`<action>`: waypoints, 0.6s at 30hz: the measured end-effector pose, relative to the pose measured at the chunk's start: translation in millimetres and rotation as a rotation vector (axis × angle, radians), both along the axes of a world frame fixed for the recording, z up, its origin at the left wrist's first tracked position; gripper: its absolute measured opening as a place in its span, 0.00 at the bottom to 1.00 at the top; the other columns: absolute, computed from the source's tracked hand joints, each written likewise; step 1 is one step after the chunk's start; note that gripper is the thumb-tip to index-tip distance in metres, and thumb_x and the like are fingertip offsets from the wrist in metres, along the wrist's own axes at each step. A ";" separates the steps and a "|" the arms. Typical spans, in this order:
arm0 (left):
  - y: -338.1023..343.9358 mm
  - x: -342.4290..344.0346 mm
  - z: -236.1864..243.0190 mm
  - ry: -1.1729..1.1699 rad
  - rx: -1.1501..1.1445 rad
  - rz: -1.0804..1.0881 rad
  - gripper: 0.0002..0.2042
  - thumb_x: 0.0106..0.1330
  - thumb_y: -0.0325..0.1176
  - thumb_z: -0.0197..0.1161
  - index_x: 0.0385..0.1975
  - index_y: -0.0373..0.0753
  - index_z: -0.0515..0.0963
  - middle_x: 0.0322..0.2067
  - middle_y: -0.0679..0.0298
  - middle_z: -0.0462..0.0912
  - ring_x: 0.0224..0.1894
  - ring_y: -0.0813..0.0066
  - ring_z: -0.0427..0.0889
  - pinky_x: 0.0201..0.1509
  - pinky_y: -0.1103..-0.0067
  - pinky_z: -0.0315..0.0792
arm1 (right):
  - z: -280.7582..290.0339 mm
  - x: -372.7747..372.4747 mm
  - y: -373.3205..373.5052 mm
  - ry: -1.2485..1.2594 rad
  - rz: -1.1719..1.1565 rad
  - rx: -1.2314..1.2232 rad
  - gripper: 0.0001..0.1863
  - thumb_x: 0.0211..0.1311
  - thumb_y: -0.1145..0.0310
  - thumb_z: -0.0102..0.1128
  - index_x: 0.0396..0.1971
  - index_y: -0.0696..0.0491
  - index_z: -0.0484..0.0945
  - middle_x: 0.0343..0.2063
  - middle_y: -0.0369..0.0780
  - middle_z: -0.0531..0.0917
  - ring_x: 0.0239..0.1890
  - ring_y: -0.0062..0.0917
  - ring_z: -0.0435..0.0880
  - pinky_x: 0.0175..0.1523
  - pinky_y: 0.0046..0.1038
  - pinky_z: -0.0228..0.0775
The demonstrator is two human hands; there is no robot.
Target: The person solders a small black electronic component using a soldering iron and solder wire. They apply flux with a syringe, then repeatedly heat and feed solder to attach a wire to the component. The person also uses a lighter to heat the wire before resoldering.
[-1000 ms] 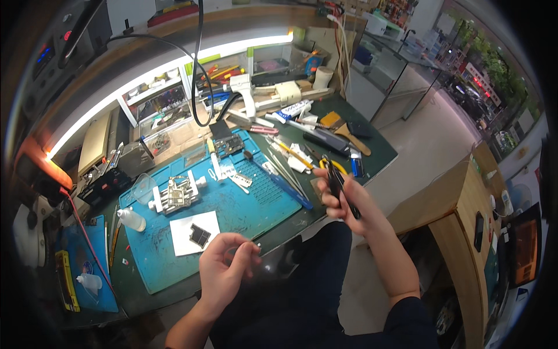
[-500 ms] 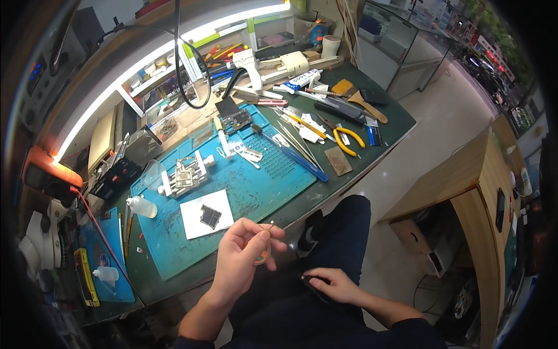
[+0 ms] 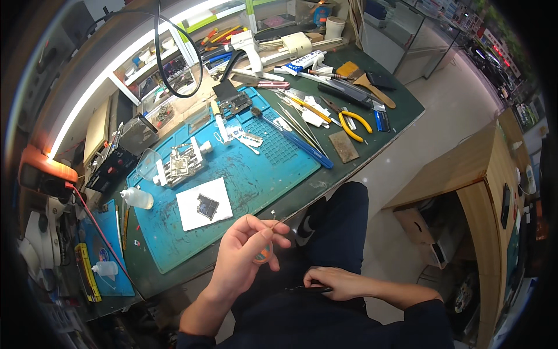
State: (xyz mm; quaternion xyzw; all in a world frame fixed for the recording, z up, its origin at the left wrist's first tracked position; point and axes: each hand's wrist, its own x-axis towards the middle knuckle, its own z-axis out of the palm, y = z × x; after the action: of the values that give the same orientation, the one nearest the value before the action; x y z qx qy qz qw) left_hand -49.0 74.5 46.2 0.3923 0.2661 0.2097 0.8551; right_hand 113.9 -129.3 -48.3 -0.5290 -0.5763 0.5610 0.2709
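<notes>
My left hand [image 3: 242, 256] is raised beyond the near bench edge, fingers closed on a small round spool [image 3: 264, 253] with an orange label; a thin strand sticks out between thumb and fingertips. Down at my lap, my right hand [image 3: 342, 284] grips a slim black tool [image 3: 311, 289], partly hidden against the dark clothing. On the blue mat [image 3: 168, 244], a dark shielded circuit board [image 3: 207, 206] lies on a white square pad [image 3: 189, 217]. A metal holder [image 3: 180, 164] and a white dropper bottle [image 3: 136, 198] stand near it.
The green bench [image 3: 401, 102] carries yellow-handled pliers [image 3: 360, 129], a blue brush [image 3: 305, 150], knives and a white glue gun [image 3: 247, 49]. An orange device with a red lead [image 3: 46, 171] is at left. A wooden cabinet [image 3: 442, 174] stands right, beside floor space.
My right hand has dropped from above the bench's front edge to my lap with the black tool. My left hand has shifted slightly right, still holding the spool. The view has moved too.
</notes>
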 end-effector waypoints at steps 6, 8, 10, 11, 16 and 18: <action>2.2 -5.8 2.9 0.019 -0.024 0.017 0.05 0.75 0.29 0.58 0.36 0.38 0.73 0.47 0.50 0.82 0.42 0.69 0.87 0.24 0.81 0.80 | -6.5 18.4 10.2 0.108 -0.232 0.145 0.23 0.69 0.77 0.56 0.64 0.53 0.74 0.52 0.44 0.79 0.55 0.37 0.81 0.61 0.31 0.72; 1.4 -5.6 1.5 0.019 -0.043 0.018 0.05 0.75 0.29 0.59 0.36 0.38 0.73 0.47 0.50 0.82 0.43 0.69 0.87 0.24 0.81 0.81 | -3.8 22.1 8.9 0.549 -0.437 -0.213 0.20 0.73 0.73 0.55 0.62 0.59 0.75 0.50 0.38 0.79 0.53 0.26 0.80 0.58 0.27 0.71; 1.1 -0.8 1.2 0.012 -0.068 -0.007 0.05 0.75 0.29 0.59 0.36 0.38 0.73 0.47 0.51 0.82 0.44 0.68 0.87 0.24 0.81 0.81 | -37.0 33.3 -5.0 1.072 -0.369 -0.421 0.21 0.72 0.68 0.59 0.62 0.58 0.74 0.50 0.36 0.78 0.50 0.19 0.79 0.52 0.21 0.70; 1.1 0.9 0.9 0.014 -0.071 -0.012 0.05 0.75 0.29 0.59 0.36 0.38 0.73 0.47 0.51 0.82 0.45 0.67 0.87 0.24 0.81 0.81 | -47.1 36.4 -9.7 1.279 -0.327 -0.483 0.23 0.71 0.66 0.62 0.62 0.57 0.74 0.50 0.35 0.78 0.49 0.16 0.78 0.49 0.18 0.69; 0.5 -7.0 -3.0 0.016 -0.122 -0.035 0.04 0.75 0.27 0.59 0.38 0.36 0.73 0.55 0.45 0.80 0.55 0.61 0.86 0.31 0.77 0.84 | 42.8 21.6 15.9 0.615 -0.385 -0.238 0.32 0.64 0.61 0.69 0.65 0.54 0.69 0.51 0.33 0.77 0.46 0.12 0.76 0.44 0.15 0.67; 0.1 -2.0 -4.3 0.018 -0.111 -0.058 0.03 0.75 0.27 0.59 0.38 0.36 0.73 0.56 0.45 0.79 0.57 0.58 0.84 0.31 0.76 0.84 | 42.5 27.2 19.7 0.479 -0.462 0.040 0.29 0.64 0.68 0.64 0.66 0.55 0.72 0.50 0.35 0.79 0.47 0.19 0.78 0.52 0.24 0.72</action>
State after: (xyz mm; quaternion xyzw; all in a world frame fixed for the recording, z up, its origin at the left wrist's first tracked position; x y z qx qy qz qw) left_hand -51.0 74.6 42.0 0.3537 0.2737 0.1663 0.8788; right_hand 141.1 -109.6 -5.8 -0.4933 -0.3721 0.5817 0.5290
